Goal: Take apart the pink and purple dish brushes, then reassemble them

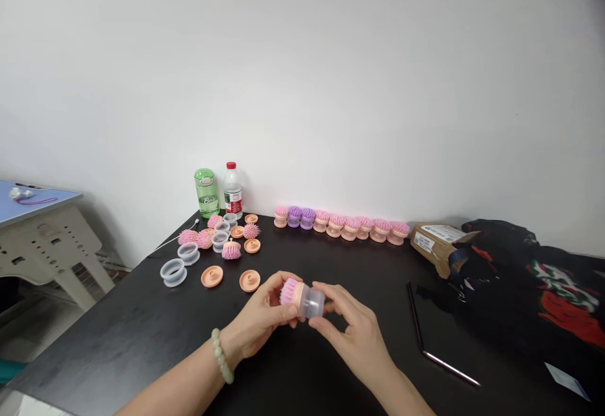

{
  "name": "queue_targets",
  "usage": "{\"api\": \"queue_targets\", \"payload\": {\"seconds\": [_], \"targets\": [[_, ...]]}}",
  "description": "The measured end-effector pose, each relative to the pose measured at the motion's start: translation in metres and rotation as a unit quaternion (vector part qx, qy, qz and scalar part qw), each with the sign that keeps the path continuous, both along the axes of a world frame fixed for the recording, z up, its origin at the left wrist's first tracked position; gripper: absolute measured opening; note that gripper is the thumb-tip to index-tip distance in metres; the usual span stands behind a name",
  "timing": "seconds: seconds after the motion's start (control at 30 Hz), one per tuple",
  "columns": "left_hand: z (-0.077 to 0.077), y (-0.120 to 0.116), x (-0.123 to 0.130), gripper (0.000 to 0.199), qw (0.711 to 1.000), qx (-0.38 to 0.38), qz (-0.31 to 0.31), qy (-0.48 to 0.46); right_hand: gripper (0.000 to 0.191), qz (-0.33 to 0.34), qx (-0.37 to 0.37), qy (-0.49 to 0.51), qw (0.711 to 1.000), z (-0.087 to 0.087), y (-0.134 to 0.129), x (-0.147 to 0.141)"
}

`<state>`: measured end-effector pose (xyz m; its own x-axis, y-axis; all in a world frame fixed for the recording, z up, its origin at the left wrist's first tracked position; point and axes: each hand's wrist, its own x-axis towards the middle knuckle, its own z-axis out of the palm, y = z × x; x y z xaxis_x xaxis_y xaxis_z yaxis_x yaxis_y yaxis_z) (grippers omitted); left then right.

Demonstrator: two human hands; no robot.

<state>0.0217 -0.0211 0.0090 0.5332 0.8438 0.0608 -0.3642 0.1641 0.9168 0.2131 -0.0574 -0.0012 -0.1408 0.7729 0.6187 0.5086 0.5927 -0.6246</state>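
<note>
My left hand is closed around a pink-bristled brush head with a peach base. A clear plastic cup-like ring sits against that base, and my right hand grips its outer end between thumb and fingers. The joined pieces lie on their side above the table's near middle. Left of them are peach discs with a small central stem, clear plastic rings and loose pink brush heads.
Along the wall stands a row of pink and purple brushes. A green bottle and a red-capped bottle are at the back left. To the right lie a cardboard box, dark cloth and a pen-like stick on the black table.
</note>
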Motion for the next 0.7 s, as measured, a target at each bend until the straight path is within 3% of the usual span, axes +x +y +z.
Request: {"api": "queue_targets", "payload": {"seconds": [0.17,0.37,0.47,0.6,0.7], "targets": [[0.000,0.000,0.000,0.046,1.000,0.011,0.018,0.017,0.033,-0.009,-0.050,0.047,0.998,-0.005,-0.001,-0.002],[-0.005,0.001,0.002,0.045,0.999,0.019,0.033,0.023,0.032,0.033,-0.215,0.149,0.965,-0.012,0.007,-0.002],[0.005,0.011,-0.009,0.048,0.995,0.028,0.093,-0.027,0.037,0.042,-0.240,0.205,0.948,-0.018,0.018,0.000],[0.024,0.028,-0.037,0.036,0.958,0.016,0.245,-0.149,0.041,-0.008,-0.216,0.103,0.971,-0.027,0.034,-0.018],[0.030,0.035,-0.049,0.030,0.953,-0.012,0.247,-0.173,0.053,0.028,-0.171,-0.051,0.984,-0.028,0.048,-0.049]]}}
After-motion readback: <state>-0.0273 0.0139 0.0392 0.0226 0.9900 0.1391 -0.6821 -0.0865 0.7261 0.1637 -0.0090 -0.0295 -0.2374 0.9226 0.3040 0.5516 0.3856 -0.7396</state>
